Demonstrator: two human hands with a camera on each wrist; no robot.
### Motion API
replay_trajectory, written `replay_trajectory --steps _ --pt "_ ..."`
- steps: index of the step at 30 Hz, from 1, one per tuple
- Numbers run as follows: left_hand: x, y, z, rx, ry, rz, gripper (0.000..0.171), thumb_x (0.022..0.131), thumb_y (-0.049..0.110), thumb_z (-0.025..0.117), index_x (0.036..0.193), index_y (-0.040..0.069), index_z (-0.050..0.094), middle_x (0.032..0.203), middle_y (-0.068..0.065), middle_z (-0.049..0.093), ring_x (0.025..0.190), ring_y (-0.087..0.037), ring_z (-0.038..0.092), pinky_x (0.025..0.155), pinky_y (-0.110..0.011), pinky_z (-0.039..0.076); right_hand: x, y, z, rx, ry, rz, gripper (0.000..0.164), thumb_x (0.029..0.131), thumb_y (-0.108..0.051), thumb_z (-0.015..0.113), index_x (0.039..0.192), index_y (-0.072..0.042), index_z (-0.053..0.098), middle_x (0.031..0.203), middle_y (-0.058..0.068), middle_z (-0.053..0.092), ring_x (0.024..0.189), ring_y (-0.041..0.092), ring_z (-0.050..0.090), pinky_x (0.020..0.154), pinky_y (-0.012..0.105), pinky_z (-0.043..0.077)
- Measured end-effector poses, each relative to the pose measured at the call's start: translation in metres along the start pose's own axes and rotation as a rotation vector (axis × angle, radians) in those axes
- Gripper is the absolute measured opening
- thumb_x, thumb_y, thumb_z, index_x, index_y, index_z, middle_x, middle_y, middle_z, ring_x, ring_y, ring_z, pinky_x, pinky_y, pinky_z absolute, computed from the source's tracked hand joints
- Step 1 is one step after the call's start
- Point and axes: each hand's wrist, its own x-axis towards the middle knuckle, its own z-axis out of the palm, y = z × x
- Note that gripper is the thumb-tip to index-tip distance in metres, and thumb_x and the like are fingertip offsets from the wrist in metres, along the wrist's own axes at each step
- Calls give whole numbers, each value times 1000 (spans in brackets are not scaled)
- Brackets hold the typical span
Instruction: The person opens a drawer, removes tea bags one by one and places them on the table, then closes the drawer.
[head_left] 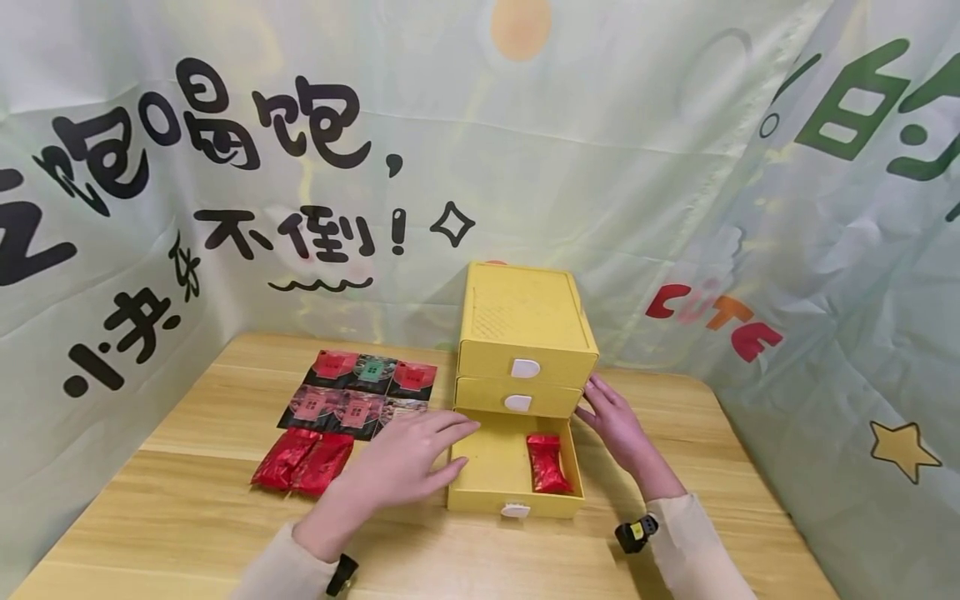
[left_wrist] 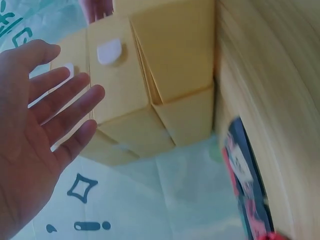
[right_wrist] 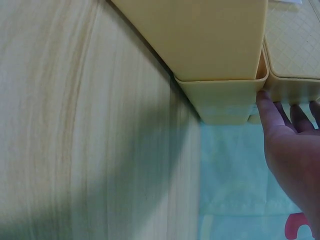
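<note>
A yellow drawer box (head_left: 528, 312) stands on the table, its bottom drawer (head_left: 480, 498) pulled out toward me. One red wrapped packet (head_left: 548, 463) lies at the right side inside that drawer. My left hand (head_left: 401, 462) hovers at the drawer's left side, fingers extended and holding nothing; the left wrist view shows its open palm (left_wrist: 30, 135) in front of the drawer fronts. On the other side, my right hand (head_left: 618, 425) touches the right wall of the box. In the right wrist view, its fingers (right_wrist: 272, 112) lie along the box's side.
Left of the box, several dark flat sachets (head_left: 355, 410) with red and green labels are laid in rows. Two red wrapped packets (head_left: 321, 465) lie in front of them. A printed cloth (head_left: 420, 150) hangs behind and beside the wooden table (head_left: 187, 500).
</note>
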Motion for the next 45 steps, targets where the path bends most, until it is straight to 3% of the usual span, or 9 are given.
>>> replay_trajectory --steps 4,11,15,20,26,33,37,45 --pt "12 8 6 13 -23 4 44 89 41 49 128 20 51 124 4 54 112 -11 45 92 -39 44 0 0 1 2 4 -1 58 97 -32 37 144 -4 16 149 11 15 129 19 24 97 30 39" --pt "38 22 22 48 1 99 39 88 39 51 123 22 55 118 7 57 106 -9 49 85 -33 48 0 0 1 -11 11 -1 57 98 -31 37 143 -3 17 148 14 17 128 20 24 94 27 41" --pt "53 31 31 64 -22 128 38 87 38 52 121 22 57 116 8 57 104 -7 49 83 -30 48 0 1 2 0 20 13 57 97 -32 38 144 -6 19 148 11 19 128 18 25 93 26 41" --pt "70 40 37 88 -116 112 38 87 40 52 120 24 57 116 8 56 103 -7 48 82 -29 48 0 0 2 -10 24 12 57 97 -33 38 144 -7 20 148 10 19 128 18 25 94 27 40" --pt "85 48 48 109 -216 100 39 82 41 59 118 24 59 110 9 58 96 -4 50 71 -22 49 1 -1 1 -12 14 5 57 97 -34 38 144 -7 20 149 10 19 128 17 25 94 27 40" --pt "98 52 68 86 -327 55 42 75 46 68 111 25 63 99 11 56 79 -2 48 60 -21 47 3 0 0 0 15 -7 57 97 -33 39 143 -6 20 148 9 19 128 16 25 93 25 42" --pt "102 54 78 90 -365 36 40 73 48 69 106 25 64 92 10 55 72 -4 46 58 -22 45 3 1 0 1 17 -3 58 97 -33 39 143 -6 19 149 9 17 128 16 25 93 25 41" --pt "109 60 92 79 -414 -3 31 73 44 69 99 28 65 87 12 52 72 -4 47 55 -25 45 1 1 0 -24 11 4 57 96 -36 38 144 -9 21 148 9 20 128 17 25 94 26 41"
